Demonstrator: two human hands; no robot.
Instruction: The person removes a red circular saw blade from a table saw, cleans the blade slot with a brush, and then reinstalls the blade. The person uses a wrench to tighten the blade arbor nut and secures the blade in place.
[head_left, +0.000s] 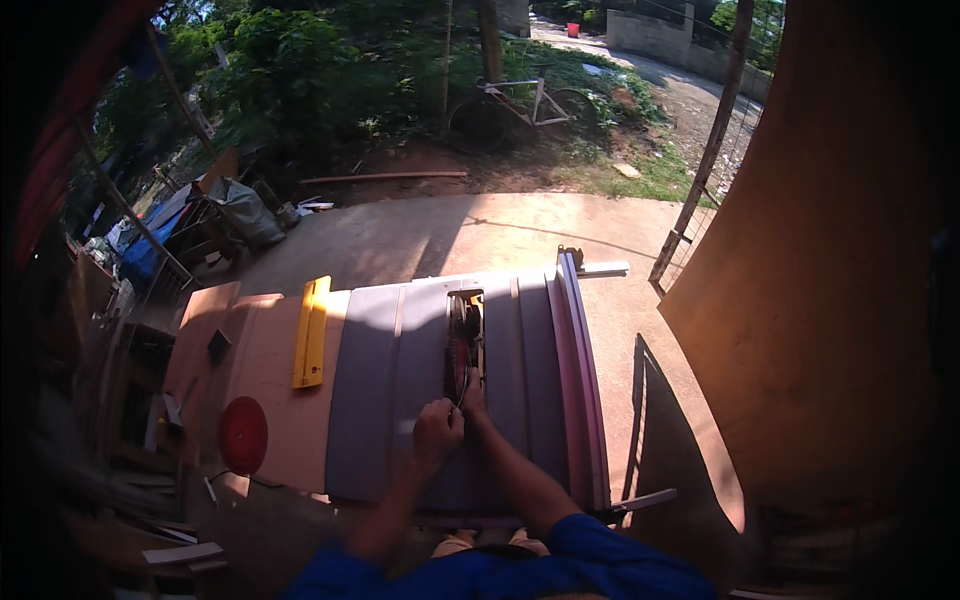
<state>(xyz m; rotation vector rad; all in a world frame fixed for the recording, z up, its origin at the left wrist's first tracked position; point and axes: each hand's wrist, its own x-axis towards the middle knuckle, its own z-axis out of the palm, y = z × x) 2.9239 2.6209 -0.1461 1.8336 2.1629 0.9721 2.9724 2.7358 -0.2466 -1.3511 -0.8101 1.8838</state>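
A table saw with a grey top (380, 400) has an opening at its centre, showing a reddish blade (460, 340) and dark metal parts. My left hand (438, 428) is closed on a thin metal tool (459, 398) just in front of the opening. My right hand (472, 396) reaches into the near end of the opening, fingers closed around something too small to name, close to the blade and the tool. A rip fence (582, 380) runs along the right side of the top. A yellow plate (311, 335) and a red disc (243, 430) lie on the wooden boards at left.
Wooden side boards (270, 380) adjoin the saw. Scrap wood (182, 550) lies at lower left. An orange panel (760, 350) stands right, beside a post (700, 180). Sacks (250, 215) sit back left, and a bicycle (530, 105) stands beyond the concrete slab.
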